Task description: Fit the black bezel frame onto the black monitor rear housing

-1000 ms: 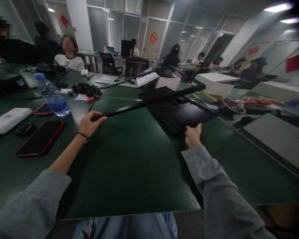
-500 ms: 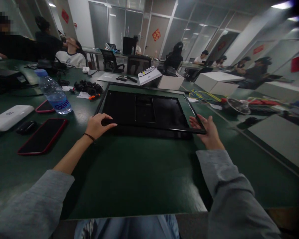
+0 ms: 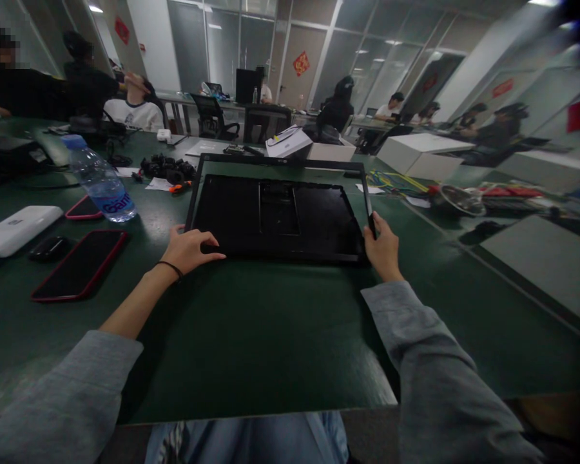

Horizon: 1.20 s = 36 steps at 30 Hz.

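Note:
A thin black rectangular frame lies over a black monitor back panel on the green table in front of me. My left hand is closed on the frame's near left corner, with the thumb resting on the panel. My right hand grips the frame's right edge close to the near right corner, thumb on top. Green table shows through the frame beyond the panel's far edge. Grey sleeves cover both my arms; the left one is pushed up.
To the left are a water bottle, two red-cased phones, a white power bank and a small black device. Black parts, white boxes and cables lie beyond. Several people sit at the far tables.
The frame was held tilted up above the panel a second ago. It has come down flat over the panel, and my right hand has shifted from the near edge to the right side.

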Each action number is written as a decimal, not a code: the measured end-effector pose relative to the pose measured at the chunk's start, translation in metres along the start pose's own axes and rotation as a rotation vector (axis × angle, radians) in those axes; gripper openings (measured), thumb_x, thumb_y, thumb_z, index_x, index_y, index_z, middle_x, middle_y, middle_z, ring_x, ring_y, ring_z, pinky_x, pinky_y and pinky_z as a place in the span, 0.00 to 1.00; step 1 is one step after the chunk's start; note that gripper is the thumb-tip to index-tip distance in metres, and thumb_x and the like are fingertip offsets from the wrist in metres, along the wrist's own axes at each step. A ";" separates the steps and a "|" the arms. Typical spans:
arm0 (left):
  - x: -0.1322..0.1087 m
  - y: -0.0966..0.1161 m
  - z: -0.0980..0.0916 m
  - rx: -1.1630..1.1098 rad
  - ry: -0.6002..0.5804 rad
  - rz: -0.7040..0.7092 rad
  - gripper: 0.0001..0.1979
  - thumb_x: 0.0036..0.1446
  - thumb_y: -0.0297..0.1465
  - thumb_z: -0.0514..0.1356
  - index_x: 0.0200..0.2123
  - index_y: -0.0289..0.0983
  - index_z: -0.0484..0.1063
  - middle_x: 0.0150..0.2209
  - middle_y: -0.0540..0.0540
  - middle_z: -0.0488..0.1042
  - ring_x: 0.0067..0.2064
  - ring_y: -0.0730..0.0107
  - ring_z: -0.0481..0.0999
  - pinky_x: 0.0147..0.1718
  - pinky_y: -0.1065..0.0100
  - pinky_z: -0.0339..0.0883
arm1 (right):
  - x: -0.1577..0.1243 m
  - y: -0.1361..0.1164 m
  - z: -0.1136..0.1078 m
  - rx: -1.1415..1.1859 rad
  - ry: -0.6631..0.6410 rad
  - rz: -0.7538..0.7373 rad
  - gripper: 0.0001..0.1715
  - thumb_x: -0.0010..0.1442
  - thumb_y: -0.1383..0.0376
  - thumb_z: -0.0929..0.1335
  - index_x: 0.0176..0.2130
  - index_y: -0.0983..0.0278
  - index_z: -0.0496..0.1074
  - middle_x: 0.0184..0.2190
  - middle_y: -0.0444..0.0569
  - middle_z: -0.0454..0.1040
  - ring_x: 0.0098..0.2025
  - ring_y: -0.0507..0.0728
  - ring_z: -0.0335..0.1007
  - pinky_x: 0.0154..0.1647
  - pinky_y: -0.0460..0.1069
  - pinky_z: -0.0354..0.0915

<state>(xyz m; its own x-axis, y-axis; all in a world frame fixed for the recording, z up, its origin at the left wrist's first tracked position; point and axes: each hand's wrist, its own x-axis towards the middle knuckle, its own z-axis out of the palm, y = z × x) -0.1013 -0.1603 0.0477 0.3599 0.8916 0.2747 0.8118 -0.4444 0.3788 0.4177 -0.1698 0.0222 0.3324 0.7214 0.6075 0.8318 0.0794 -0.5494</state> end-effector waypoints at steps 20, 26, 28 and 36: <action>0.015 -0.056 0.017 -0.341 0.122 -0.381 0.27 0.57 0.43 0.59 0.56 0.34 0.75 0.50 0.37 0.81 0.50 0.54 0.80 0.53 0.55 0.72 | 0.000 0.044 0.015 0.074 -0.152 0.089 0.27 0.60 0.60 0.68 0.56 0.66 0.75 0.53 0.59 0.80 0.56 0.66 0.77 0.62 0.64 0.69; 0.009 -0.051 0.009 -0.137 0.165 -0.430 0.29 0.58 0.41 0.59 0.59 0.34 0.71 0.49 0.34 0.80 0.48 0.50 0.81 0.52 0.52 0.72 | -0.004 0.033 0.015 0.076 -0.147 0.080 0.28 0.60 0.56 0.68 0.56 0.65 0.75 0.53 0.60 0.79 0.57 0.68 0.76 0.62 0.66 0.68; 0.007 -0.050 0.007 -0.048 0.169 -0.439 0.28 0.60 0.43 0.58 0.59 0.35 0.71 0.47 0.34 0.81 0.47 0.49 0.81 0.51 0.51 0.72 | -0.005 0.028 0.017 0.073 -0.151 0.077 0.28 0.60 0.56 0.67 0.56 0.65 0.74 0.53 0.60 0.80 0.57 0.68 0.76 0.61 0.66 0.69; 0.005 -0.048 0.004 0.122 0.162 -0.396 0.25 0.64 0.44 0.52 0.57 0.36 0.70 0.47 0.32 0.80 0.48 0.44 0.80 0.50 0.48 0.71 | -0.003 0.024 0.020 0.036 -0.191 0.103 0.25 0.60 0.58 0.67 0.55 0.62 0.73 0.50 0.59 0.80 0.56 0.69 0.76 0.61 0.67 0.68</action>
<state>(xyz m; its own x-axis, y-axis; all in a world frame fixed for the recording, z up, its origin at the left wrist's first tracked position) -0.1368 -0.1345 0.0267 -0.0588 0.9617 0.2676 0.9244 -0.0487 0.3784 0.4282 -0.1565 -0.0043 0.3213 0.8441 0.4293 0.7805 0.0207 -0.6248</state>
